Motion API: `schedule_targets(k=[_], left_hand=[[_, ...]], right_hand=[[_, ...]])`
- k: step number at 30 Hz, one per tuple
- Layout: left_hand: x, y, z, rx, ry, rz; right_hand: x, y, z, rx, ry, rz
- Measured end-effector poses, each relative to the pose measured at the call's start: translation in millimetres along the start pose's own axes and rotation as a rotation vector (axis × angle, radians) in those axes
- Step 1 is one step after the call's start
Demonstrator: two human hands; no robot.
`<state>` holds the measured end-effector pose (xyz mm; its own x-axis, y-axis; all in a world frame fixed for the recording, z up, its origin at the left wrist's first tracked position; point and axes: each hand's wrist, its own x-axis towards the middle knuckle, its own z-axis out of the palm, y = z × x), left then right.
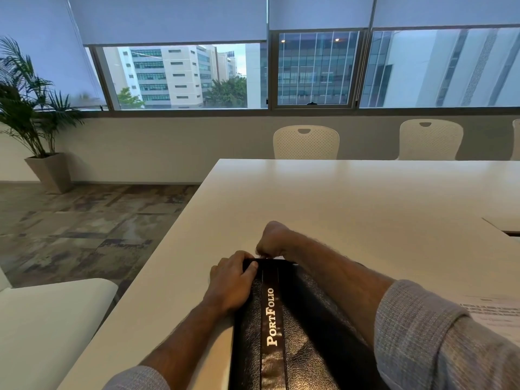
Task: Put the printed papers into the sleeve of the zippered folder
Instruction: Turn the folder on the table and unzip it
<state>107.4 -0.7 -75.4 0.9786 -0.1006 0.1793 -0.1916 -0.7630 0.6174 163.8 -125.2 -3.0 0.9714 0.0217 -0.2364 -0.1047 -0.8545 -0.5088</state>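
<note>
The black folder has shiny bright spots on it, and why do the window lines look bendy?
Head view: ceiling or window light glares off the glossy leather of the folder; the wide-angle lens bows straight lines near the edges, like the window frame; the printed papers at the right edge look blurry.

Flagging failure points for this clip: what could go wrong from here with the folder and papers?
The right hand pinches at the far corner of the black folder, apparently the zipper; it may snag there. The left hand holds only that corner, so the folder might slide. The right sleeve lies near the printed papers and could scuff them.
</note>
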Motion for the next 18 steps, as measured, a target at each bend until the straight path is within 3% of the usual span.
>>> schedule_targets(k=[9, 18], left_hand=[[-8, 4, -4, -0.016, -0.018, 0.004], [-5, 0, -2, -0.015, -0.02, 0.018]], right_hand=[[-5, -6, 0, -0.02, -0.172, 0.041], [-4, 16, -7, -0.078, -0.122, 0.091]])
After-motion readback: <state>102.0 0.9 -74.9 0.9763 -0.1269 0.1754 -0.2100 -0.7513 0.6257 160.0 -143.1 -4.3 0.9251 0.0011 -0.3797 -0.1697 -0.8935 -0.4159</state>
